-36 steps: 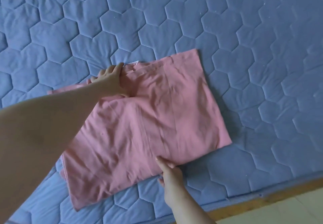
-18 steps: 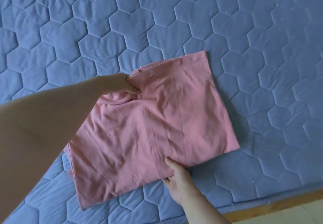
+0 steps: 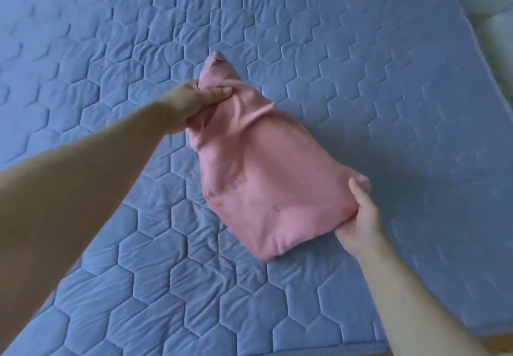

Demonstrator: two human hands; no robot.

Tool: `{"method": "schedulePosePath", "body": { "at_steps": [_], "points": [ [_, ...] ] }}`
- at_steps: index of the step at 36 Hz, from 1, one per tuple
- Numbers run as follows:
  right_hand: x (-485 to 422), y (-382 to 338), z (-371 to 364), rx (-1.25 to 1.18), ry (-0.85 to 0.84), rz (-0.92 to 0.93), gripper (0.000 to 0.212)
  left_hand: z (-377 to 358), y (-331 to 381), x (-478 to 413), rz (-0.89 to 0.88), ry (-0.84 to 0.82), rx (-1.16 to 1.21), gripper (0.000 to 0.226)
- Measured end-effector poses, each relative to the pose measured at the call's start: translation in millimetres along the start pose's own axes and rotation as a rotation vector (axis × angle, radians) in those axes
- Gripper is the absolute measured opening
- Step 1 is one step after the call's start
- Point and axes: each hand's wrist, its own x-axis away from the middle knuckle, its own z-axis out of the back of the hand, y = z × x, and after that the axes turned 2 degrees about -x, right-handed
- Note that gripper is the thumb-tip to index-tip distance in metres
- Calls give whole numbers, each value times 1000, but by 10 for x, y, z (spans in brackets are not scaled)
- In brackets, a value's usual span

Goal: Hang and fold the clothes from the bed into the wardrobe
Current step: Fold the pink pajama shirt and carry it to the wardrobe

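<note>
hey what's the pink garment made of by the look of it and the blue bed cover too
The pink garment looks like soft matte knit, perhaps cotton jersey: it sags and bunches limply where the left hand grips it; the fibre cannot be told. The blue bed cover looks like padded quilted fabric, matte, stitched in hexagons that puff between seams.

The blue bed (image 3: 97,50), quilted in hexagons, is lightly wrinkled

Pink folded garment (image 3: 266,178), bunched, above bed (image 3: 111,50)
</note>
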Motion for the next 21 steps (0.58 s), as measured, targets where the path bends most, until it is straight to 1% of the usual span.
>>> {"method": "schedulePosePath", "body": {
  "at_steps": [2, 4, 6, 7, 9, 10, 11, 12, 14, 15, 16, 17, 18, 19, 20, 21],
  "points": [
    [34, -268, -144, 45, -64, 91, 43, 53, 145, 150, -136, 17, 112, 3],
    [40, -467, -251, 68, -126, 161, 42, 95, 254, 333, -258, 15, 192, 7],
    [62, -594, -334, 72, -172, 241, 30, 139, 298, 513, -350, 21, 246, 12],
    [66, -632, -346, 66, -201, 280, 24, 165, 288, 610, -377, 25, 264, 17],
    [83, -640, -318, 83, -228, 330, 24, 226, 187, 812, -408, 8, 257, 22],
    [93, -608, -281, 116, -230, 342, 26, 240, 98, 904, -408, -6, 202, 30],
    [84, -544, -209, 170, -201, 347, 30, 257, -28, 978, -382, -10, 124, 40],
    [82, -454, -146, 236, -167, 342, 31, 260, -181, 1026, -337, -1, 53, 45],
    [25, -216, 63, 403, -67, 307, 17, 243, -552, 1118, -201, 28, 10, 47],
    [-22, -73, 199, 495, -9, 273, 8, 222, -753, 1165, -110, 38, 11, 55],
    [-52, 76, 340, 599, 53, 220, 3, 214, -992, 1200, -8, 49, -1, 66],
    [-77, 230, 485, 709, 98, 150, 11, 213, -1236, 1229, 83, 62, -38, 75],
    [-78, 379, 613, 791, 108, 66, 12, 223, -1484, 1256, 166, 62, -93, 75],
    [-61, 522, 719, 843, 94, -17, 9, 216, -1709, 1298, 250, 63, -162, 62],
    [-42, 646, 815, 883, 76, -91, 7, 204, -1922, 1343, 324, 65, -236, 42],
    [-18, 755, 899, 917, 64, -142, 5, 173, -2085, 1394, 386, 70, -292, 27]
  ]
}}
